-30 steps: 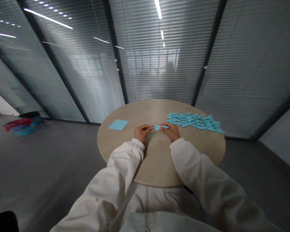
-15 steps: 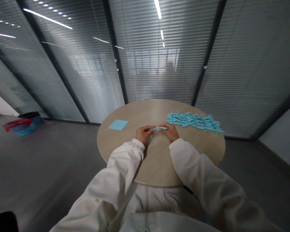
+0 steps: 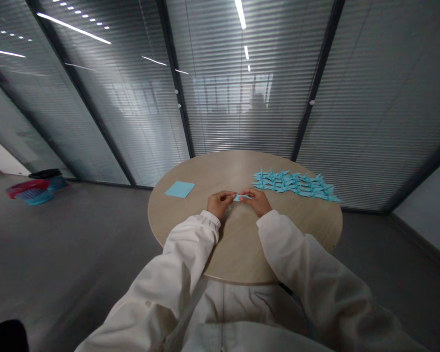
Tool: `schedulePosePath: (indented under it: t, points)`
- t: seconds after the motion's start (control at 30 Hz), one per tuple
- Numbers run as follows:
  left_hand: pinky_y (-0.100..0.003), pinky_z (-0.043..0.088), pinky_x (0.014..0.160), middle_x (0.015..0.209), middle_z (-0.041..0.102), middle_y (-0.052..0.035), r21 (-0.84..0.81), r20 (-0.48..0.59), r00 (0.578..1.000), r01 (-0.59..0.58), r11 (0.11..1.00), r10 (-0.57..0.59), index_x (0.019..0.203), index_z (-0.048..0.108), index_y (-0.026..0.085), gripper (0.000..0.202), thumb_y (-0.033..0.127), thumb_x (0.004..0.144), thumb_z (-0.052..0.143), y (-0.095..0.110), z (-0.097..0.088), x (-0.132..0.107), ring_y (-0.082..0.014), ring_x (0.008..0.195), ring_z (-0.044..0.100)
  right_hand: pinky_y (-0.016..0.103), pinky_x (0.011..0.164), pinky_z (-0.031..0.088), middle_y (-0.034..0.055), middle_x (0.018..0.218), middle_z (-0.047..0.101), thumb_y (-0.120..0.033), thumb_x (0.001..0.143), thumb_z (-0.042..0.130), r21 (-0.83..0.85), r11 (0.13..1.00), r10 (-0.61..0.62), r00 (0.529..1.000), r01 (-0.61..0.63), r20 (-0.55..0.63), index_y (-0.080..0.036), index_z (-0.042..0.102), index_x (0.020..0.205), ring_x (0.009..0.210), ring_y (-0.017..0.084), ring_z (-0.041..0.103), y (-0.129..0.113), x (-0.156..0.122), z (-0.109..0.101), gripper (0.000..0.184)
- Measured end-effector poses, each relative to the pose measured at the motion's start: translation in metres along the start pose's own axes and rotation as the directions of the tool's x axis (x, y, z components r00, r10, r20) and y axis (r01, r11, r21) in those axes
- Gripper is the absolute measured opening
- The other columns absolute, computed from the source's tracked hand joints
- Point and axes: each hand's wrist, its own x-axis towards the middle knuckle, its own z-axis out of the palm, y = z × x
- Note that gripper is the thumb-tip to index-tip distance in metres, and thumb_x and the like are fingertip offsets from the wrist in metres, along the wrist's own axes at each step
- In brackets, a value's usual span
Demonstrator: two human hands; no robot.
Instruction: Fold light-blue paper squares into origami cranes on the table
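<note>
- Glass partition wall (image 3: 242, 112) with slatted blinds takes up the whole back of the shot, and a grey floor (image 3: 77, 244) runs underneath.
- Round light-wood table (image 3: 297, 230) sits right in front of the person, pretty much filling the lower middle.
- White jacket sleeves (image 3: 176, 264) are stretched out over the near edge of the table from both sides.
- Big batch of blue origami cranes (image 3: 295, 186) is laid out in tight rows on the table's far right side.
- Colorful laundry basket (image 3: 31, 193) is parked on the floor way off to the left, well apart from the table.
- Flat blue paper sheet (image 3: 180, 189) is lying on the table's left side, just unfolded by the look of it.
- Left hand (image 3: 218, 204) and right hand (image 3: 257, 201) are held close together near the table's middle, well short of the cranes.
- Small folded blue paper (image 3: 241, 197) is held between the two hands, right in the gap. Whether it touches the tabletop can't be told.
- Fingers (image 3: 225, 196) on the left and fingers (image 3: 246, 194) on the right are pinched on the paper's two ends, so nothing's been let go here.
</note>
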Motion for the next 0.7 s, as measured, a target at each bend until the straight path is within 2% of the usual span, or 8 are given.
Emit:
schedulePosePath:
  t: [0.1, 0.17, 0.27, 0.43, 0.57, 0.7]
  points:
    - [-0.023, 0.044, 0.060, 0.071, 0.068, -0.0040, 0.148, 0.043, 0.995, -0.098, 0.984, 0.092, 0.082, 0.073, 0.016, 0.027, 0.039, 0.072, 0.062, -0.004, 0.000, 0.000, -0.0122, 0.061, 0.056, 0.029, 0.065, 0.048, 0.0017, 0.068, 0.068, -0.039, 0.056, 0.074, -0.088, 0.996, 0.009, 1.000, -0.007, 0.021, -0.019, 0.069, 0.074, 0.065, 0.016, 0.061, 0.005, 0.000, 0.000, 0.028]
    - [-0.022, 0.041, 0.057, 0.069, 0.067, -0.0023, 0.184, 0.051, 0.992, -0.126, 0.975, 0.118, 0.086, 0.072, 0.017, 0.029, 0.039, 0.072, 0.062, -0.004, 0.000, 0.000, -0.0111, 0.058, 0.053, 0.028, 0.063, 0.048, 0.0011, 0.065, 0.067, -0.040, 0.056, 0.073, -0.126, 0.992, 0.000, 1.000, 0.002, 0.010, -0.020, 0.069, 0.073, 0.062, 0.015, 0.060, 0.008, 0.001, 0.001, 0.026]
    - [-0.021, 0.038, 0.052, 0.065, 0.064, -0.0003, 0.168, 0.036, 0.993, -0.113, 0.979, 0.108, 0.091, 0.071, 0.017, 0.034, 0.041, 0.067, 0.066, -0.003, 0.000, 0.000, -0.0100, 0.055, 0.050, 0.029, 0.061, 0.048, 0.0009, 0.063, 0.067, -0.040, 0.056, 0.073, -0.093, 0.996, -0.012, 1.000, 0.014, 0.025, -0.021, 0.068, 0.069, 0.060, 0.016, 0.060, 0.010, 0.001, 0.001, 0.024]
    - [-0.021, 0.033, 0.047, 0.052, 0.055, 0.0019, 0.164, -0.001, 0.999, -0.046, 0.985, 0.047, 0.077, 0.071, 0.016, 0.029, 0.042, 0.067, 0.065, -0.002, 0.001, 0.001, -0.0090, 0.048, 0.045, 0.030, 0.062, 0.049, 0.0020, 0.064, 0.067, -0.038, 0.053, 0.075, -0.027, 0.999, 0.031, 0.998, -0.030, 0.049, -0.020, 0.066, 0.064, 0.060, 0.017, 0.061, 0.004, 0.000, 0.003, 0.023]
    - [-0.021, 0.041, 0.052, 0.058, 0.061, -0.0002, 0.009, -0.018, 1.000, 0.003, 1.000, -0.003, 0.080, 0.069, 0.014, 0.029, 0.038, 0.065, 0.068, 0.000, 0.003, 0.001, -0.0102, 0.053, 0.053, 0.031, 0.064, 0.049, 0.0023, 0.064, 0.068, -0.039, 0.052, 0.075, -0.017, 0.999, 0.040, 0.998, -0.039, 0.042, -0.020, 0.067, 0.064, 0.062, 0.018, 0.061, 0.000, -0.001, 0.003, 0.024]
    - [-0.025, 0.050, 0.057, 0.057, 0.061, 0.0002, -0.232, 0.040, 0.994, 0.111, 0.966, -0.105, 0.085, 0.065, 0.012, 0.034, 0.036, 0.062, 0.072, 0.004, 0.004, 0.001, -0.0119, 0.053, 0.059, 0.032, 0.064, 0.049, 0.0032, 0.064, 0.067, -0.040, 0.050, 0.076, -0.012, 0.999, 0.052, 0.998, -0.052, 0.026, -0.019, 0.067, 0.063, 0.061, 0.018, 0.062, -0.002, 0.000, 0.001, 0.026]
